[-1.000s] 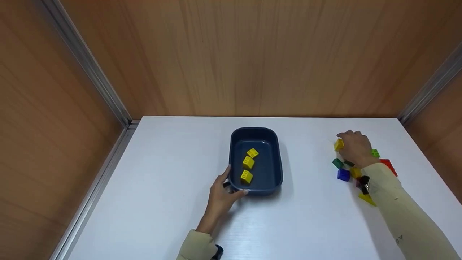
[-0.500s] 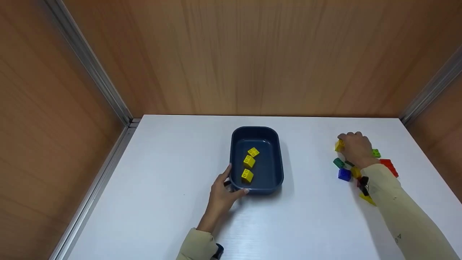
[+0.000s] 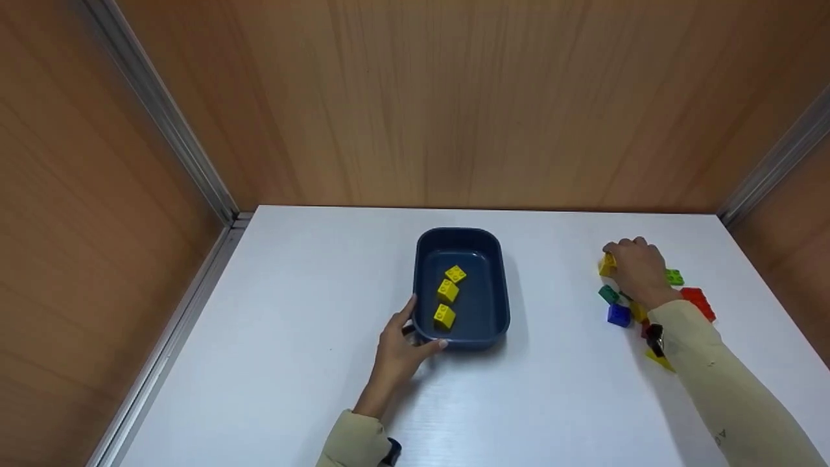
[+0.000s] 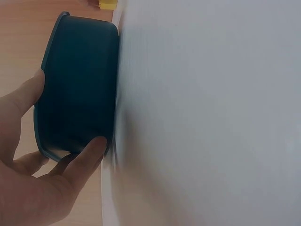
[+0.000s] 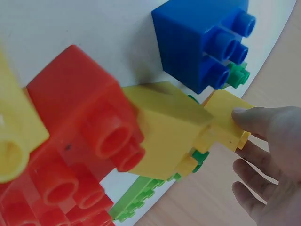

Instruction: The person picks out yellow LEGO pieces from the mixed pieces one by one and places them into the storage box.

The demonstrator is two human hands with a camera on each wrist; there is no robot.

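My left hand (image 3: 397, 350) grips the near left corner of a dark blue rectangular dish (image 3: 483, 292). In the left wrist view, thumb and fingers spread round the wall of this dish (image 4: 80, 84). Several yellow toy bricks lie inside; the middle one is a studded yellow brick (image 3: 447, 291). Over at the right, my right hand (image 3: 640, 272) pinches a yellow brick (image 3: 607, 264) at the far left of a loose pile. The right wrist view shows the thumb on one face of that yellow brick (image 5: 225, 113), with fingers behind it.
Around the right forearm lie a blue brick (image 3: 618, 315), a dark green brick (image 3: 609, 294), a light green brick (image 3: 674, 277), a red brick (image 3: 698, 303) and a yellow piece (image 3: 660, 359). Wooden panels (image 3: 454, 104) stand behind and beside the white table (image 3: 279, 311).
The right hand has shifted slightly left with the pinched yellow brick, which has tilted a little. The left hand and the dish stay in place.
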